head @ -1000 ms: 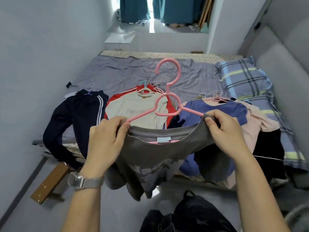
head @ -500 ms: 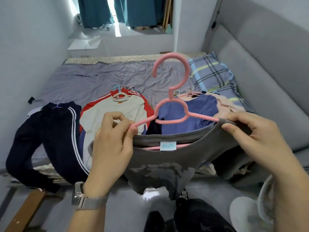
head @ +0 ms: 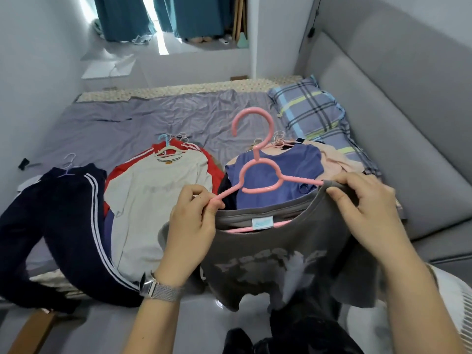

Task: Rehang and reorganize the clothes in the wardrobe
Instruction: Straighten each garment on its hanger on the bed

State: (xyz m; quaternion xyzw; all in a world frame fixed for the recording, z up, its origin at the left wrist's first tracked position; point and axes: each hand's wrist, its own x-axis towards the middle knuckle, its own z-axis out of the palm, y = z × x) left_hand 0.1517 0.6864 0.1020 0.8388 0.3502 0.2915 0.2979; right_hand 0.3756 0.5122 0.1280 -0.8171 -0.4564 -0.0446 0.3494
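Comparing with a second ago, the grey t-shirt [head: 278, 254] sits further onto the pink hanger [head: 258, 172]: its right shoulder is over that arm, while the left arm's tip is bare now. So it's about half hung, I'd say. Beyond both hands, more hung clothes lie on the bed [head: 158, 116]. Right hand [head: 362, 210] is pinched on the shirt's shoulder. Left hand [head: 194, 221] is pinched on the hanger's left arm, maybe the collar too, hard to tell.
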